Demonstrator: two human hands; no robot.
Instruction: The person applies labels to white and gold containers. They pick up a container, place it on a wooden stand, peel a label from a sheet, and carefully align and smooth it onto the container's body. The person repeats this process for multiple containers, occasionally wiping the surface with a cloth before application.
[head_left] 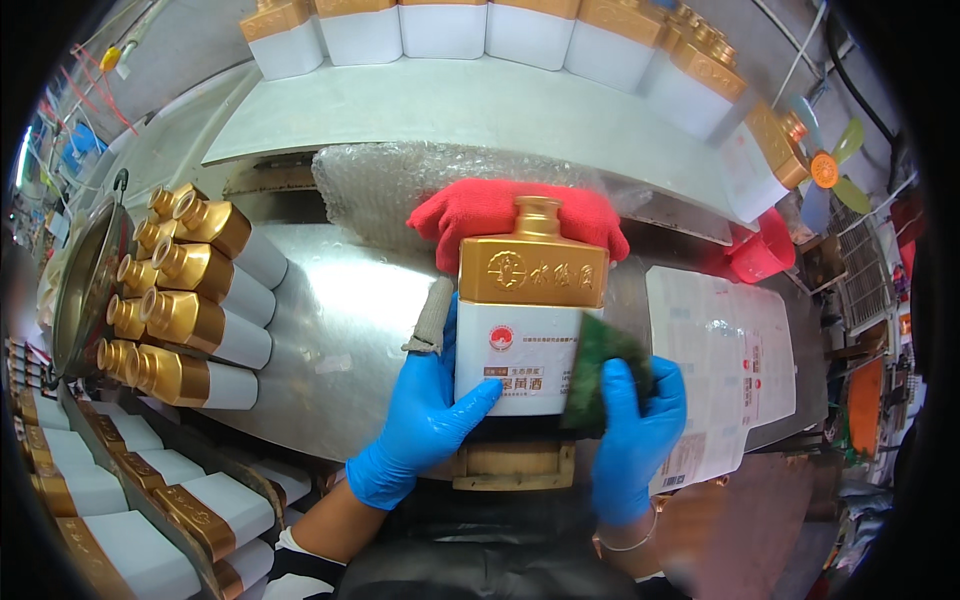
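A flat bottle (520,335) with a gold shoulder and neck and a white lower body stands tilted back in front of me, with red and dark print on its front. My left hand (425,405), in a blue glove, grips its lower left side, thumb across the front. A beige cloth sleeve (431,318) covers one finger of that hand. Between the fingers and thumb of my right hand (637,430), also blue-gloved, is a dark green pad (603,370), blurred by motion, at the bottle's right edge. Behind the bottle's neck lies a red cloth (450,215).
Gold-and-white bottles (215,270) lie stacked on the left of the metal table (340,290). More stand along the far shelf (400,115) and in a rack (190,500) at lower left. Printed transfer sheets (720,350) lie right. Bubble wrap (370,180), a red cup (765,250) and a fan (825,170) are farther back.
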